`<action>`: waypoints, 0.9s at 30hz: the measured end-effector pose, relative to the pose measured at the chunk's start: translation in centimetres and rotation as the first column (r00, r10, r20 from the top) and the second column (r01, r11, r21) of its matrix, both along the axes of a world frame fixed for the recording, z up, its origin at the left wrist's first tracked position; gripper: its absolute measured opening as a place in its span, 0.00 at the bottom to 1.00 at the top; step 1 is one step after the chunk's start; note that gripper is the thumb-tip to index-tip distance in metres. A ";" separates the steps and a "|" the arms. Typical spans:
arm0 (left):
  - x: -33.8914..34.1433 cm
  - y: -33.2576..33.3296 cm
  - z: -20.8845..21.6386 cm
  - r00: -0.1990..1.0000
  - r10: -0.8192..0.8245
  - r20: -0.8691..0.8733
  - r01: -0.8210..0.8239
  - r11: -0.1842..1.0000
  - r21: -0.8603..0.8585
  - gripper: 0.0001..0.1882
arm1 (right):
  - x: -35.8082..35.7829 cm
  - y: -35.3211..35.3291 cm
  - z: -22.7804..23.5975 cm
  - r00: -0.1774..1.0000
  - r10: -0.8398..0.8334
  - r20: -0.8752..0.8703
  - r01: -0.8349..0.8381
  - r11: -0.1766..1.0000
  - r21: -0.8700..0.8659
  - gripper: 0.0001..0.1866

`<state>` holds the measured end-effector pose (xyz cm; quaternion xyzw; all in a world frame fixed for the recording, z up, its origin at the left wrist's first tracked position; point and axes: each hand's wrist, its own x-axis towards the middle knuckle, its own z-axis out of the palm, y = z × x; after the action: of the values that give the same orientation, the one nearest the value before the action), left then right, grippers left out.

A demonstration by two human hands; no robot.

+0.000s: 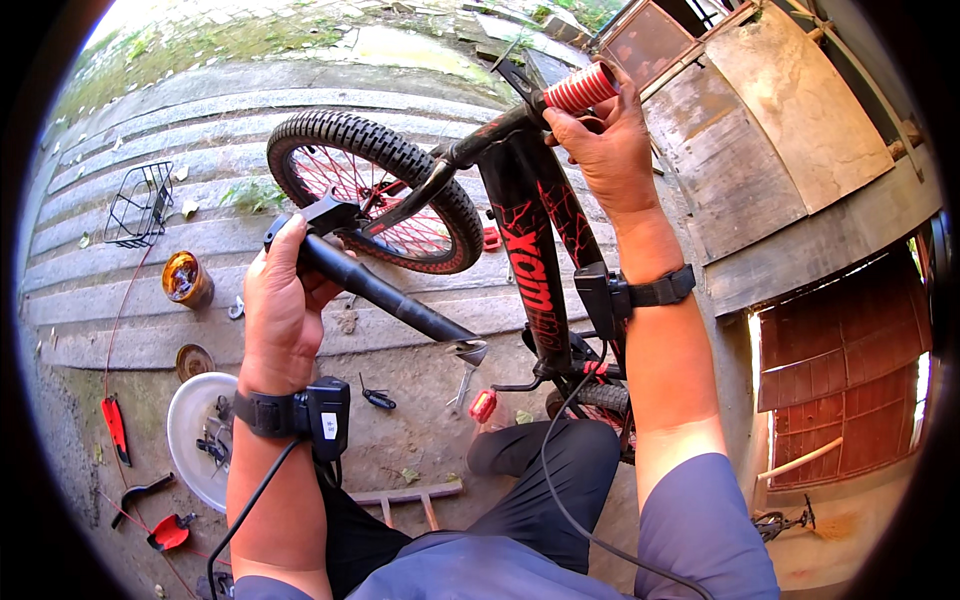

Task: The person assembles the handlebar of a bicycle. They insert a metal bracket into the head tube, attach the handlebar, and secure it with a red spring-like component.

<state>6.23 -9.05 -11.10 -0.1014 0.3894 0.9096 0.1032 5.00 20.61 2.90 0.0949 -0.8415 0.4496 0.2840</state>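
My left hand is closed around the clamp end of a black quill stem. The stem's tube slants down to the right and ends in a silver wedge. On the right, my right hand grips the head end of a black bicycle frame with red markings. Its fingers lie against a red cylinder with pale rings. The front wheel, with red spokes and a knobby black tyre, leans left in its fork. Below the frame shows a red pedal.
A white basin with small parts stands at left, near a jar of brown grease. A wire basket, red-handled tools and a wrench lie on the ground. Wooden boards stand at right.
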 end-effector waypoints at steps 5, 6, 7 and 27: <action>0.0 0.1 0.0 1.000 -0.008 0.005 0.008 1.000 -0.004 0.14 | 0.1 0.1 0.1 1.000 0.007 0.014 -0.007 1.000 -0.014 0.35; -0.1 0.0 -0.1 1.000 -0.017 0.004 0.017 1.000 0.004 0.14 | 0.1 0.1 0.1 1.000 0.013 0.020 -0.013 1.000 -0.027 0.35; -0.2 -0.2 -0.3 1.000 -0.024 0.002 0.024 1.000 0.012 0.14 | 0.1 0.0 0.1 0.999 0.021 0.026 -0.020 0.999 -0.041 0.34; 0.1 -0.1 0.5 1.000 -0.001 0.021 0.001 1.000 0.008 0.13 | 4.8 0.9 1.0 0.954 0.288 -0.078 -0.244 0.602 -0.760 0.20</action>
<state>6.30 -9.11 -10.63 -0.1102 0.3847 0.9100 0.1083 9.78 21.54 3.92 0.0789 -0.5571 0.8008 0.2051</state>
